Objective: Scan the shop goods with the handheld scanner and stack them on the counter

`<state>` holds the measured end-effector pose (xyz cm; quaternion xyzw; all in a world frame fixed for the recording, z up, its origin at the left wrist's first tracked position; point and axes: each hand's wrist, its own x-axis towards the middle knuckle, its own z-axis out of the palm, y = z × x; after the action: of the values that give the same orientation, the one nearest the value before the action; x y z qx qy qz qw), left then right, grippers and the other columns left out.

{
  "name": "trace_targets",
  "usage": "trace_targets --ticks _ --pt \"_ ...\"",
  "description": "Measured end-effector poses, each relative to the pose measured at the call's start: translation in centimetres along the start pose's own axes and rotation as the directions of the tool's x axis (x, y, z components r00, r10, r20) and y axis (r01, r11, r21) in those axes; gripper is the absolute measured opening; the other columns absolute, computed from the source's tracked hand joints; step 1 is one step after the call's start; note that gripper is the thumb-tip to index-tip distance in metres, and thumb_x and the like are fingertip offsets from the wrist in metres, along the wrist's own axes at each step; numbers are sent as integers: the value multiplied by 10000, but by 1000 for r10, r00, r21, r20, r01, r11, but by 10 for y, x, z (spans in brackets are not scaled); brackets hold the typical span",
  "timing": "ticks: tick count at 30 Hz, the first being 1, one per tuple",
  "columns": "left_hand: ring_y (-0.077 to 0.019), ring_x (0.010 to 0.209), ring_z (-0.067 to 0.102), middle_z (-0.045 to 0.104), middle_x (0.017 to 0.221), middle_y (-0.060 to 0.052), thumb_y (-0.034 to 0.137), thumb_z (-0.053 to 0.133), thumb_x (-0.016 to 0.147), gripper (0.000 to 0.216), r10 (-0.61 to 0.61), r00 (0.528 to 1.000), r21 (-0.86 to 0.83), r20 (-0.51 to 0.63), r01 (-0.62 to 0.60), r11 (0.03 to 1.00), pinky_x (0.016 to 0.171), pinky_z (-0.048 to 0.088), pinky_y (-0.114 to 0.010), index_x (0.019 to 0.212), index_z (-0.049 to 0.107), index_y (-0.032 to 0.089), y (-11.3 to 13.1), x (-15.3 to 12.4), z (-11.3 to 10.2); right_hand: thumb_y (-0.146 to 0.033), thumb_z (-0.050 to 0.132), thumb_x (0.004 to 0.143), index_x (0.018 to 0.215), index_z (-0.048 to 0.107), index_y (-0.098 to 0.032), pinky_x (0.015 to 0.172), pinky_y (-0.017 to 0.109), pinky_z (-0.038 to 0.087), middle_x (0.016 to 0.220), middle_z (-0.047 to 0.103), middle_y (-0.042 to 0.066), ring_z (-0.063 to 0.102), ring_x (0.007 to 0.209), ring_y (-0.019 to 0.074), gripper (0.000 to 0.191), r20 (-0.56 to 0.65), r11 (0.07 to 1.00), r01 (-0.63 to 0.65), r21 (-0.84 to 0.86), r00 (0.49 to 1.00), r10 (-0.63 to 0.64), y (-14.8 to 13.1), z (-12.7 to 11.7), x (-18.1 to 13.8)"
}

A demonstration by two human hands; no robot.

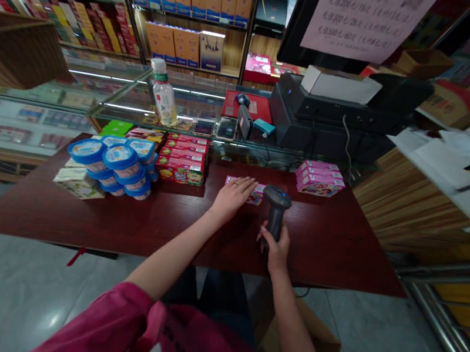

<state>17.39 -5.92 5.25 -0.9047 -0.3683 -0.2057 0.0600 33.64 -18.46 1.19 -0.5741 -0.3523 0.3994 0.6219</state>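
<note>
In my right hand (275,245) is a dark handheld barcode scanner (278,201), held upright with my fingers wrapped around its handle. The scanner's head is just right of a small pink box (256,196) lying on the dark wooden table (174,220). My left hand (234,197) rests on that box with its fingers stretched out, covering part of it. More pink boxes (319,178) are stacked farther right. To the left stand red snack boxes (181,161) in rows and several stacked blue-lidded tubs (116,163).
Behind the table runs a glass counter with a drink bottle (165,93), two phones (227,128) and a red box (257,107). A monitor (299,19) stands over black till equipment (298,114). A wicker basket (14,49) is at left, a cardboard box (316,337) below.
</note>
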Motion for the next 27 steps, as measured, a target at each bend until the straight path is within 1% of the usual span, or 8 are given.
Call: trace_targets --ticks 3,6,10,13,18,21,23,27 --pt "-227 1411 589 599 1549 -106 149 504 1052 459 18 999 7 -38 -18 1000 1182 488 -364 1506 570 160 -12 -19 -7 -431 845 715 1004 613 -211 368 214 394 708 655 -34 540 456 108 431 -9 1000 19 19 1000 -19 0 0 0" --pt "-224 1390 604 613 1536 -101 149 503 1055 455 41 998 36 -54 -40 999 1145 514 -365 1504 571 172 -28 -48 -23 -441 841 718 987 613 -208 361 214 386 695 651 -35 537 451 110 423 -13 1000 24 14 1000 -24 -1 0 1" --pt "-233 1384 607 623 1524 -102 154 489 1059 459 17 998 79 -53 -12 997 1130 519 -380 1512 565 178 -59 -86 -45 -432 840 727 990 614 -208 371 215 408 675 649 -39 554 466 118 413 29 999 29 -23 999 -28 -5 8 2" --pt "-239 1424 576 591 1558 -96 147 475 1053 496 -9 999 61 -34 11 998 1150 506 -391 1542 539 196 -87 -108 -59 -428 814 749 959 599 -221 358 214 393 614 627 -53 526 433 117 364 99 1000 20 19 995 -22 -10 27 3" --pt "-246 1518 479 534 1606 -91 113 421 1046 562 -70 997 22 -14 70 997 1236 438 -456 1597 470 209 -122 -132 -70 -406 798 742 933 602 -238 345 219 360 594 626 -50 503 421 120 321 240 995 -53 85 970 31 -12 78 1" --pt "-244 1565 406 498 1633 -87 88 400 1042 591 -117 993 33 -32 118 992 1272 398 -483 1615 442 226 -128 -140 -70 -400 790 750 942 610 -243 352 235 353 598 623 -47 491 419 123 306 310 992 -87 92 949 54 -7 103 -2" --pt "-246 1588 359 462 1658 -87 87 399 1041 599 -140 989 43 -36 142 989 1290 373 -491 1623 429 227 -126 -142 -69 -401 783 762 941 609 -244 354 246 344 598 618 -45 480 414 126 295 336 991 -98 90 940 63 -3 114 -5" --pt "-251 1610 303 402 1692 -98 76 393 1027 632 -226 974 56 -22 227 972 1317 319 -501 1643 391 217 -122 -138 -66 -397 780 771 933 606 -243 360 251 347 599 616 -41 493 425 133 283 338 992 -100 73 938 69 2 119 -9"
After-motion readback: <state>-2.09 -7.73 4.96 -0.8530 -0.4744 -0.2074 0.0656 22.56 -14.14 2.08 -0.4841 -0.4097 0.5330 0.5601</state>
